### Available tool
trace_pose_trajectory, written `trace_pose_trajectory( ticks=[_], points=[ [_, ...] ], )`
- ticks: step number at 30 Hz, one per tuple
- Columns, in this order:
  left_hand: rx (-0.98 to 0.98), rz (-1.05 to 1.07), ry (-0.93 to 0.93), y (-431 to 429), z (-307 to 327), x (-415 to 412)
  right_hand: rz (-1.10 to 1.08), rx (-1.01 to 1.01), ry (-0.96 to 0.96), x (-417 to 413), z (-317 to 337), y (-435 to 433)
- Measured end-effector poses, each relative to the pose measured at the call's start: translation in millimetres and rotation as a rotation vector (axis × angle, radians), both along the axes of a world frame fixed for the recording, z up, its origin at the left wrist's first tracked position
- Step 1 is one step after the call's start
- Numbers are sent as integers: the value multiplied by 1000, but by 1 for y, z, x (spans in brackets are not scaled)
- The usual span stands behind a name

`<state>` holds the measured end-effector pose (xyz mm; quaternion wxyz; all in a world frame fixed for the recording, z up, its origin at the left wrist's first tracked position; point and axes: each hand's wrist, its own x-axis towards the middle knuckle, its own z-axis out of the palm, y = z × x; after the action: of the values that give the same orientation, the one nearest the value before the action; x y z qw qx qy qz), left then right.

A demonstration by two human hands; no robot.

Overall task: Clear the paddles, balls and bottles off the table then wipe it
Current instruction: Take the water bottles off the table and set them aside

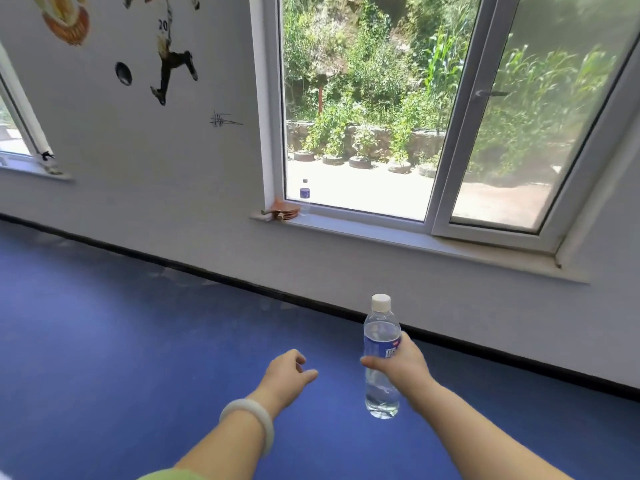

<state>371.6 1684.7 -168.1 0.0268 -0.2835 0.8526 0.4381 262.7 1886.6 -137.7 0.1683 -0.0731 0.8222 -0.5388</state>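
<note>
The smooth blue floor (104, 341) filled the lower view and met a matte white wall (156, 174) along a narrow black baseboard (242, 285). A white-framed window (446, 188) sat in the wall, its flat sill (398, 237) running the full width of the frame. The wall carried a printed figure of a player (169, 50) and a dark oval ball mark (123, 73).

The right hand (403, 363) was wrapped around the middle of a clear cylindrical plastic bottle (381, 355), held upright in the air above the floor; the bottle bore a blue label and a ribbed white cap. The left hand (287, 370) held nothing, fingers loosely curled, with a smooth pale bangle (249, 420) on its wrist.

At the sill's left end lay the rounded reddish paddles (284, 211), stacked flat. Just beside them stood a second small clear bottle (304, 197) with a blue label, upright.
</note>
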Motion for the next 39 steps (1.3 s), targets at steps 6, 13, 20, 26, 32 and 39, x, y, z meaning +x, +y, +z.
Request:
trace_pose_trajectory(
  ticks=[6,13,20,26,32,39],
  points=[
    [-16,-14,-26,-76,4,-119,-39,-7,-2,-125,0,-71],
    [-40,60,10,-169,3,-259,8,-48,-20,-280,-20,-173],
    [-51,203,-17,-258,11,-375,131,-54,-37,-433,-21,-285],
    [14,275,-60,-327,-1,-435,190,-14,-69,-515,-29,-370],
    [48,286,-61,-430,-23,-519,154,12,-55,-598,-49,-463],
    [60,220,-92,-533,-41,-615,6,27,-133,-691,-69,-544]
  ],
)
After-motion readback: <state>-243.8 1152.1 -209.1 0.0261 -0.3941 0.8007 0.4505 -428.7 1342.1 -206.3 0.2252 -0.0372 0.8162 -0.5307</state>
